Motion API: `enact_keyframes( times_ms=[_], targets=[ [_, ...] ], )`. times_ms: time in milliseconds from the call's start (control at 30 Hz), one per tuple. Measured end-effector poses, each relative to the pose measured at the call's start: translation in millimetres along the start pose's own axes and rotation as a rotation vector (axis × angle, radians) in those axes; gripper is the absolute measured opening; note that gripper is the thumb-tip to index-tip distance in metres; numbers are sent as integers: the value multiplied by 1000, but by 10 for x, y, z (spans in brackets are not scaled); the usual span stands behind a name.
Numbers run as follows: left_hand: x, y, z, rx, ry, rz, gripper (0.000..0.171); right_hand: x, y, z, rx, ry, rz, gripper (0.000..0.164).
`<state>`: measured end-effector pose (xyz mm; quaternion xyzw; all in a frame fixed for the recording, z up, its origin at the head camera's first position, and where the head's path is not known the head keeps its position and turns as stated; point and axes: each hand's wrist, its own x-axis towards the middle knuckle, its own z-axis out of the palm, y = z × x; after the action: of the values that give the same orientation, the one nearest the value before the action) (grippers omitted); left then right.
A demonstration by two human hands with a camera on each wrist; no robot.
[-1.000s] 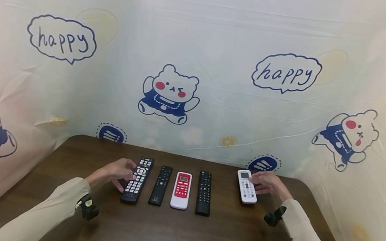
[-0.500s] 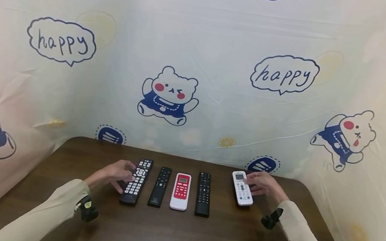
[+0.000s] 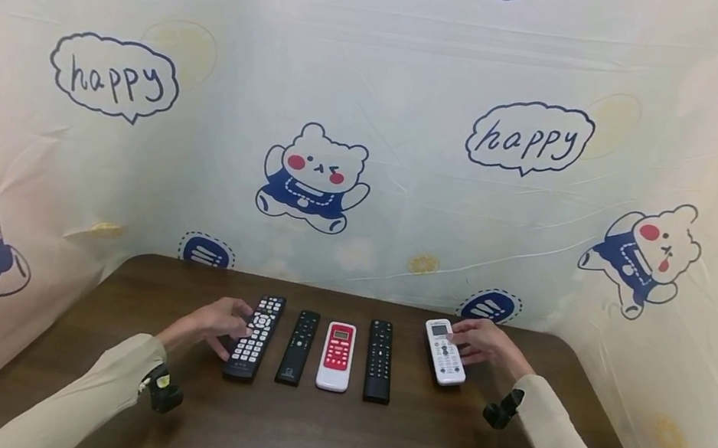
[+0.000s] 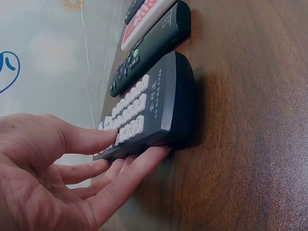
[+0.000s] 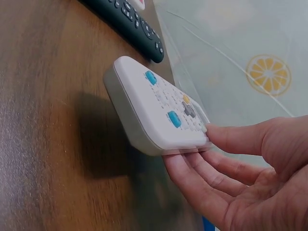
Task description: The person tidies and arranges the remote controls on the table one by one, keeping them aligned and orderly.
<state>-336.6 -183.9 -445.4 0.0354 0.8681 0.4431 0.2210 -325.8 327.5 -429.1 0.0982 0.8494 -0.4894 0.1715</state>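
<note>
On the left of the table, my left hand (image 3: 220, 321) pinches the near-left edge of a black remote control (image 3: 254, 337) with white buttons. In the left wrist view its thumb (image 4: 91, 140) lies on the buttons while the fingers reach along the lower side. Over at the right, my right hand (image 3: 486, 342) holds a white remote control (image 3: 446, 353) with a small grey screen. The right wrist view has the thumb on its face and fingers beneath; this white remote (image 5: 139, 115) casts a dark shadow on the wood beside it.
Between the hands lie a slim black remote (image 3: 296, 348), a red-and-white remote (image 3: 336, 357) and another black remote (image 3: 379, 362), roughly in a row on the dark wooden table (image 3: 312, 442). A printed cloth (image 3: 403, 207) hangs behind the table and along both sides.
My right hand has moved a little to the left with the white remote, bringing it closer to the row. The left hand and its black remote stay in place.
</note>
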Motion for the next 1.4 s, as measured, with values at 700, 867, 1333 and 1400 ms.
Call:
enact_keyframes(
  times_ms=[700, 867, 1333, 1400],
  targets=[
    [6, -23, 15, -10, 8, -9, 58, -2, -56, 144, 35, -59, -7, 43],
    [10, -7, 12, -3, 14, -12, 57, -23, -79, 196, 37, -71, -18, 40],
    [-2, -6, 11, -13, 6, -12, 57, 7, -51, 360, 44, -112, -18, 31],
    [2, -5, 16, -18, 10, -14, 56, 12, -43, 385, 55, -112, -10, 29]
  ],
)
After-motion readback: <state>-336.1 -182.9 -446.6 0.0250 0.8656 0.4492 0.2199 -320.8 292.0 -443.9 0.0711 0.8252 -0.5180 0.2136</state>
